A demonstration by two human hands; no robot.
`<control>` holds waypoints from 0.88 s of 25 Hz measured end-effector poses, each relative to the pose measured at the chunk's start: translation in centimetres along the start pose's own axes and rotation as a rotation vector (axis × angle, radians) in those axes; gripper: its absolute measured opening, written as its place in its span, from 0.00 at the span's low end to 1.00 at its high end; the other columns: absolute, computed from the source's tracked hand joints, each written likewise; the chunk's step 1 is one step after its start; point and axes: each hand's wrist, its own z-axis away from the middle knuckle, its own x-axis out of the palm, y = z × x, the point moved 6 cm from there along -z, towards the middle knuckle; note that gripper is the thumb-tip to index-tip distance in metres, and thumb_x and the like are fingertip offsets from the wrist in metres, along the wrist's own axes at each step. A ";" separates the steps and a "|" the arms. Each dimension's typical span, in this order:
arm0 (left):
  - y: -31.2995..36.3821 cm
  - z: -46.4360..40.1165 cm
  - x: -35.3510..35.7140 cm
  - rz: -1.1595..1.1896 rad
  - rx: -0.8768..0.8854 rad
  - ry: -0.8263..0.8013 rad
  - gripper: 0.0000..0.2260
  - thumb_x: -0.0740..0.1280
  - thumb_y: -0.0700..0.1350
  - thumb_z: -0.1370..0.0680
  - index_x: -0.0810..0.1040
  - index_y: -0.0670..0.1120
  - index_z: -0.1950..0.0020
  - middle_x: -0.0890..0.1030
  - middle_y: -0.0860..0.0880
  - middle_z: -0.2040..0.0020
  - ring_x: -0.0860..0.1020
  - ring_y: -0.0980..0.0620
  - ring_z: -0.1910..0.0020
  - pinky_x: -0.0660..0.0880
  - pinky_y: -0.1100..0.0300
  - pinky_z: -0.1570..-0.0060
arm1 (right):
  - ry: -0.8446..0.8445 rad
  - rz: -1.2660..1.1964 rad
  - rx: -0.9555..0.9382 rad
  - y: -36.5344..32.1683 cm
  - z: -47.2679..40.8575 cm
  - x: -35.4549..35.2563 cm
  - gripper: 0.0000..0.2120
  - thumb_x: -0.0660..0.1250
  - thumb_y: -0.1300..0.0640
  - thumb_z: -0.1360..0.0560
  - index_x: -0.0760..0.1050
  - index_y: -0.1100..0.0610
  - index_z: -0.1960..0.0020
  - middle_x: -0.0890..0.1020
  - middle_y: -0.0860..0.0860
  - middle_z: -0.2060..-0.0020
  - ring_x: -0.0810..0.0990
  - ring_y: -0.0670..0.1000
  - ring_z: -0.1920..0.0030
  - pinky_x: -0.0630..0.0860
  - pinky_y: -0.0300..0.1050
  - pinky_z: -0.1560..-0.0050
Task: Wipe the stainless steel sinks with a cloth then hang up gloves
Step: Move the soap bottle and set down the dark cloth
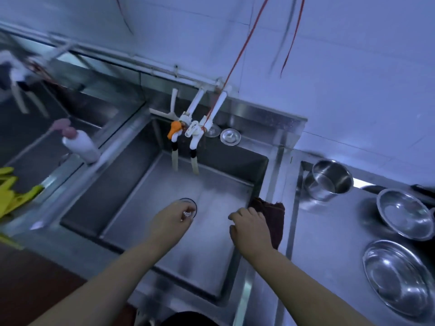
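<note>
A person's right hand (250,229) gripped a dark maroon cloth (270,216), its fingers curled over the crumpled, limp fabric, which was draped over the right rim of a stainless steel sink (146,198) with one end hanging down the inner wall. The left hand (170,220) hung over the basin just beside the round drain (191,204), its fingers curled around small white bits. Yellow gloves (11,196) lay at the counter's left edge, well apart from both hands. Two white taps (193,128), one with an orange handle, hung over the sink's back wall. A white pump bottle (81,145) stood on the divider to the left. A steel pot (329,180) and two steel bowls (404,212) sat on the counter (329,231) to the right.
</note>
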 end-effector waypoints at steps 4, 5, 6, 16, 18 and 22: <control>-5.4 1.4 -7.2 0.056 -0.081 0.109 0.09 0.67 0.42 0.24 0.78 0.50 0.45 0.77 0.55 0.51 0.74 0.57 0.60 0.69 0.62 0.56 | 0.009 -0.020 -0.113 -7.5 -3.6 -1.2 0.13 0.58 0.54 0.23 0.76 0.51 0.42 0.79 0.48 0.46 0.73 0.52 0.44 0.65 0.47 0.44; -7.2 1.5 -9.0 0.076 -0.103 0.133 0.09 0.66 0.43 0.24 0.78 0.51 0.45 0.76 0.56 0.51 0.74 0.59 0.60 0.69 0.63 0.57 | 0.008 -0.007 -0.149 -9.9 -4.9 -1.4 0.12 0.58 0.54 0.23 0.77 0.51 0.44 0.79 0.48 0.47 0.74 0.53 0.44 0.65 0.47 0.44; -8.9 1.5 -10.8 0.090 -0.116 0.161 0.09 0.66 0.44 0.24 0.78 0.52 0.45 0.76 0.58 0.52 0.74 0.61 0.61 0.68 0.64 0.58 | 0.010 0.006 -0.181 -12.4 -6.2 -1.7 0.12 0.58 0.54 0.23 0.78 0.51 0.45 0.80 0.49 0.49 0.74 0.53 0.45 0.65 0.46 0.45; -28.2 -3.2 -26.9 0.252 -0.151 0.314 0.09 0.67 0.43 0.26 0.78 0.55 0.50 0.76 0.59 0.56 0.74 0.60 0.61 0.70 0.63 0.61 | 0.069 -0.157 -0.058 -36.0 -24.7 -3.0 0.11 0.59 0.58 0.25 0.79 0.55 0.49 0.82 0.52 0.53 0.79 0.55 0.53 0.73 0.43 0.58; -31.5 -3.9 -28.8 0.305 -0.182 0.318 0.09 0.67 0.41 0.26 0.79 0.53 0.50 0.77 0.57 0.56 0.75 0.56 0.61 0.73 0.59 0.57 | 0.056 -0.196 0.023 -39.1 -27.9 -2.8 0.15 0.60 0.56 0.24 0.74 0.52 0.38 0.80 0.51 0.45 0.78 0.54 0.48 0.70 0.42 0.56; -35.6 -4.8 -30.1 0.339 -0.204 0.270 0.09 0.67 0.40 0.26 0.78 0.54 0.53 0.78 0.57 0.58 0.75 0.60 0.63 0.71 0.64 0.60 | 0.085 -0.212 0.187 -42.1 -32.6 -2.7 0.15 0.61 0.50 0.26 0.72 0.51 0.40 0.77 0.51 0.46 0.76 0.55 0.51 0.67 0.43 0.59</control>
